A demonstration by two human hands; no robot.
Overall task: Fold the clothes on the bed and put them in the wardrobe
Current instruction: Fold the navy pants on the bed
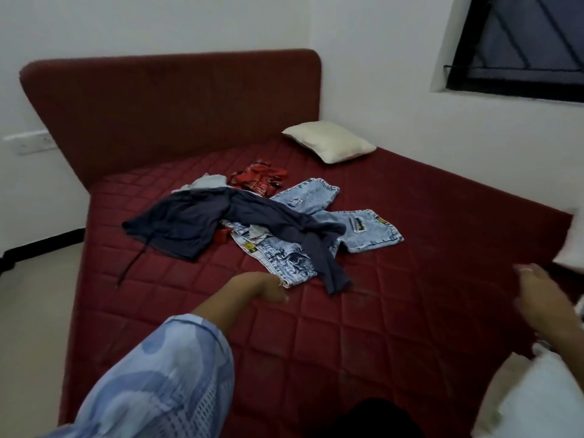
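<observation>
A loose pile of clothes lies in the middle of the red quilted bed (410, 311). A dark navy garment (196, 222) with a hanging drawstring sprawls over light blue jeans (363, 229). Behind them sit a red patterned piece (259, 180) and a pale blue piece (208, 181). My left hand (271, 287) reaches forward with loosely curled fingers and hovers just short of the jeans' near edge, holding nothing. My right hand (537, 295) is blurred at the right, fingers extended over the mattress, apart from the clothes. No wardrobe is in view.
A cream pillow (328, 142) lies at the head of the bed by the red headboard (173, 115). White pillows or bedding show at the right edge (568, 245) and the lower right corner (537, 399). A window (521, 45) is at the upper right, and floor (34, 311) lies left of the bed.
</observation>
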